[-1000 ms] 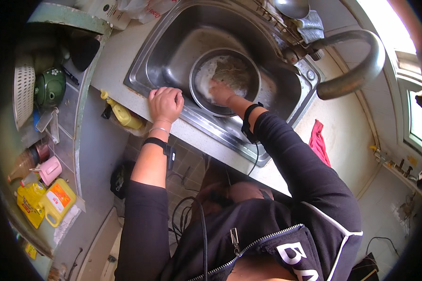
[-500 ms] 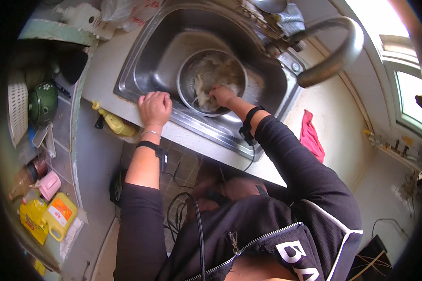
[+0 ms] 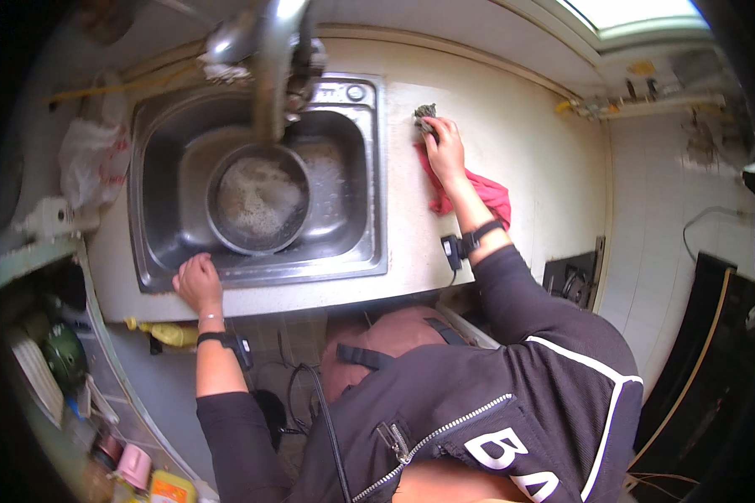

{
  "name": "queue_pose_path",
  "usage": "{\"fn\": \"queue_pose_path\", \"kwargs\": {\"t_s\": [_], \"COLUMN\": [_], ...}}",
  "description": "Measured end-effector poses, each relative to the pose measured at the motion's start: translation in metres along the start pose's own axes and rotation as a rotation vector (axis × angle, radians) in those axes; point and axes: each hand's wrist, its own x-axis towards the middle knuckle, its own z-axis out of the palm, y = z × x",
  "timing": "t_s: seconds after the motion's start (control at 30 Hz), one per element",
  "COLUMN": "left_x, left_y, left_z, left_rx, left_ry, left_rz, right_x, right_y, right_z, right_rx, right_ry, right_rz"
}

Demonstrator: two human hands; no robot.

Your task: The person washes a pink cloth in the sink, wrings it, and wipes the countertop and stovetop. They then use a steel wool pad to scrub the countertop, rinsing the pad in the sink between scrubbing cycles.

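Observation:
At the front-left corner of the steel sink, my left hand rests on the rim, its fingers curled in and nothing seen in them. My right hand reaches over the counter right of the sink. Its fingers close on a crumpled grey, dark-flecked scouring pad, which is partly hidden by them. Under that forearm lies a red cloth. In the sink basin stands a round metal pot, holding cloudy, foamy water.
A metal faucet arches over the pot. Left of the sink are a plastic bag and a white bottle. A yellow bottle hangs below the counter's front edge, and an open shelf stands at lower left.
My right hand has left the pot and moved right to the counter, where it now holds the scouring pad. My left hand stays at the sink's front rim. The view has swung right.

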Motion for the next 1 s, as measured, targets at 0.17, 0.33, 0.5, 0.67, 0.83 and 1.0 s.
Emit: {"fn": "queue_pose_path", "kwargs": {"t_s": [0.17,0.33,0.5,0.67,0.83,1.0], "left_x": [0.000,0.001,0.019,0.029,0.028,0.048], "left_y": [-0.012,-0.015,0.073,0.303,0.505,0.583], "left_z": [0.011,0.010,0.005,0.048,0.097,0.122], "left_rx": [0.006,0.064,-0.251,-0.360,-0.008,0.171], "left_ry": [-0.010,-0.151,0.068,-0.083,-0.220,-0.089], "left_rz": [0.020,-0.043,0.003,0.667,0.529,0.482], "right_x": [0.009,0.001,-0.035,-0.037,0.021,0.048], "right_y": [0.012,0.091,0.208,0.185,0.189,0.352], "right_z": [0.034,-0.006,-0.092,-0.048,-0.057,-0.159], "right_rx": [0.326,-0.154,-0.628,-0.120,-0.100,-0.259], "right_ry": [-0.313,-0.012,0.236,-0.106,-0.131,0.004], "right_rz": [0.066,-0.042,0.620,0.065,0.014,0.349]}}
